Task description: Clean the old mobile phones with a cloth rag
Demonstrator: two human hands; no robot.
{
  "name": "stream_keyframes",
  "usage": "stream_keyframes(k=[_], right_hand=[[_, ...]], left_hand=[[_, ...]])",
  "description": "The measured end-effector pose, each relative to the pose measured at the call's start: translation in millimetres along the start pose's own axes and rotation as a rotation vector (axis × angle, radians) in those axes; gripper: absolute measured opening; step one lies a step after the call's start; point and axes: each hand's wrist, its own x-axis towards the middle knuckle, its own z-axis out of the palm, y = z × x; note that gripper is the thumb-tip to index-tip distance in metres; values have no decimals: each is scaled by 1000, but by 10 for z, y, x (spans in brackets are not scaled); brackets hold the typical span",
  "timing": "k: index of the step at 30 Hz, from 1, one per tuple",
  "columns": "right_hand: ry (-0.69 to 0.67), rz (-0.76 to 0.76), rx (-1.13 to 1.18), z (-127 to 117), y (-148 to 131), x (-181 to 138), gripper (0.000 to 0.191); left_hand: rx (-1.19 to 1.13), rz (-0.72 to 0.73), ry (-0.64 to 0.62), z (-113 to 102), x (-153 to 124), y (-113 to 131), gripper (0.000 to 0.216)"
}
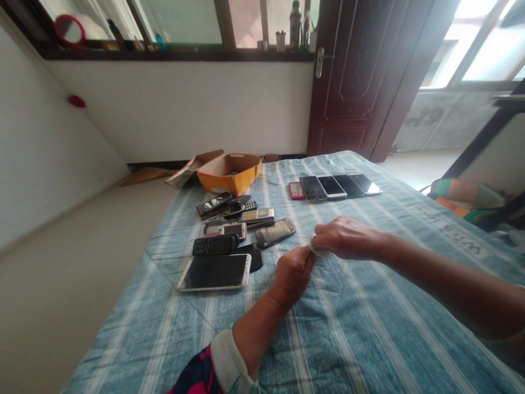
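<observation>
My left hand [292, 274] and my right hand [346, 238] meet above the striped blue bedcover [328, 339], both closed. A small crumpled white wipe [318, 252] shows between them, gripped by the fingers of my right hand. What my left fingers pinch is mostly hidden, though they touch the wipe's side. Left of my hands lies a loose pile of old phones: a large white smartphone [215, 272], a black keypad phone [215, 244], a grey touchscreen phone [276, 233] and several others. Farther back, a red phone [296, 190] begins a row with several smartphones [331, 186].
An open orange cardboard box [229, 178] stands at the bed's far left, its lid flap [194, 167] folded out. Beyond are a white wall, a brown door [353, 82] and a window sill [184, 55] with bottles and cups. Bare floor [82, 273] runs along the left.
</observation>
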Motion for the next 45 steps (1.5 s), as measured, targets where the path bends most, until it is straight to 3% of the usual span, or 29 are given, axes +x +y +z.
stream_keyframes(k=[14,33,45], right_hand=[[-10,-61,-5,-51,64,51,18],[-148,-102,-62,-182,200,104,15],[-182,-104,-37,-199,67,171,16]], left_hand=[[22,36,3,0,13,6,25],[72,51,-1,18,3,-9,22],[86,41,-25,15,0,15,22]])
